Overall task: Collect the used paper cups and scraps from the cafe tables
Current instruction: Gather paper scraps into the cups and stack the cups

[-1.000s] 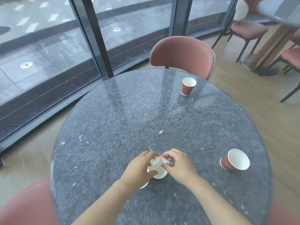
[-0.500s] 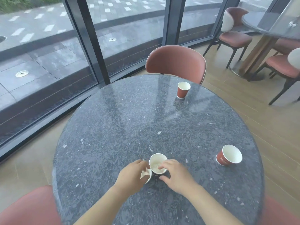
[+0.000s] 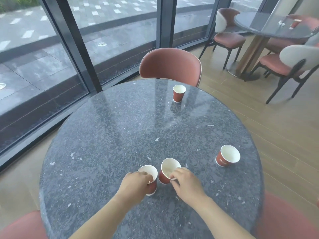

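cups: four remain on the surface (image 3: 107, 128). left hand (image 3: 136, 184) has its grip closed on the cup at six o'clock (image 3: 149, 178); right hand (image 3: 185, 182) pinches the tilted cup (image 3: 166, 170) beside it. cups at twelve (image 3: 179, 93) and four o'clock (image 3: 227, 155) untouched; collecting is barely begun.

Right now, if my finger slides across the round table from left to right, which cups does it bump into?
Cup in the left hand → cup in the right hand → far cup by the chair → cup near the right edge.
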Available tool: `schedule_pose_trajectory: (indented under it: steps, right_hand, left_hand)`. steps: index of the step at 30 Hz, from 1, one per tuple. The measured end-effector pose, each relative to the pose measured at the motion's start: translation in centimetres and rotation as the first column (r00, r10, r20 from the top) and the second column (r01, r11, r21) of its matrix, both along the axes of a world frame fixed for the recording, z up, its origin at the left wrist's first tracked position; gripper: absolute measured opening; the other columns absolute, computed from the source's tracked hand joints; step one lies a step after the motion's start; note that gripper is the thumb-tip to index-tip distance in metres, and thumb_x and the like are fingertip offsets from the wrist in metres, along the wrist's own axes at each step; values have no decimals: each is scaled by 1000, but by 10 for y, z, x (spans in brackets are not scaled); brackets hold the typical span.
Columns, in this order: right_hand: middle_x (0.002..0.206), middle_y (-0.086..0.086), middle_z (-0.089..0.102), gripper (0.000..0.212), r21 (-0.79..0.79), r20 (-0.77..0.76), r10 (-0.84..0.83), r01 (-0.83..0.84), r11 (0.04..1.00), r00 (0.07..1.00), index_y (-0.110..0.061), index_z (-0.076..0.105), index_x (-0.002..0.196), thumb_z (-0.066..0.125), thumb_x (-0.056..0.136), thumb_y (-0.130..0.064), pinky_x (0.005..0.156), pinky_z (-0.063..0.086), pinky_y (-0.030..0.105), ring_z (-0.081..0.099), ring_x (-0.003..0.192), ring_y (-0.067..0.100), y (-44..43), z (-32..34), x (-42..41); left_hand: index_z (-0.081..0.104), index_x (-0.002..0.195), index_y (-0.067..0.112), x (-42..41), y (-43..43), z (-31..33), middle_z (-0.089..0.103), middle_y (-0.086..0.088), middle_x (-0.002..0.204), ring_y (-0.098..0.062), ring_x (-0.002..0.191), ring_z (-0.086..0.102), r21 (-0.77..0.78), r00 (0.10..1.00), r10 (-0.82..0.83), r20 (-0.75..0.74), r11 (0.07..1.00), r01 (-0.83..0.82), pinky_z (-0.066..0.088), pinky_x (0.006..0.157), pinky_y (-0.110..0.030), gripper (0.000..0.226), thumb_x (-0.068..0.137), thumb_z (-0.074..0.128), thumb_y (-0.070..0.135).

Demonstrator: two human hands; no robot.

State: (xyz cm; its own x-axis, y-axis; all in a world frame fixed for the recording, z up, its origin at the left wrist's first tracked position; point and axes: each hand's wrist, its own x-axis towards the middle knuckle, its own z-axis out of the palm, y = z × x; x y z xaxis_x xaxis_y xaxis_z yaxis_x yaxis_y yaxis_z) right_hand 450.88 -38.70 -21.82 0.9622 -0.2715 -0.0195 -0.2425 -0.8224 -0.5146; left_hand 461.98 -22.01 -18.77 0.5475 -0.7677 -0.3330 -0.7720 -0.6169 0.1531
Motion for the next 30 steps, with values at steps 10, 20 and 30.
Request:
schedule_pose_trajectory:
  steps: [10,20,30]
  right_hand:
    - [85,-3,66,5,29,199,-191,189,982,961,-15,65,79,67,78,-11,68,41,23,56,84,18,-84,54,-54]
    - [82,-4,63,9,15,321,-193,199,980,927,-16,66,79,70,76,-8,64,44,22,57,80,15,-154,68,-87]
    - [99,-3,62,10,-35,161,-184,192,981,970,-14,65,92,58,85,-12,68,45,28,51,101,19,-206,36,-85]
  left_hand:
    - [59,109,28,-37,-88,38,62,5,103,-21,99,57,-214,998,-48,30,975,54,36,76,-29,26,89,43,22]
    - [61,106,27,-77,-144,57,64,6,99,-20,93,59,-360,999,-15,29,933,25,39,71,-28,23,87,49,22]
    - [61,103,26,-97,-162,72,64,8,99,-18,91,60,-326,990,138,6,936,-129,48,70,-33,20,85,53,22]
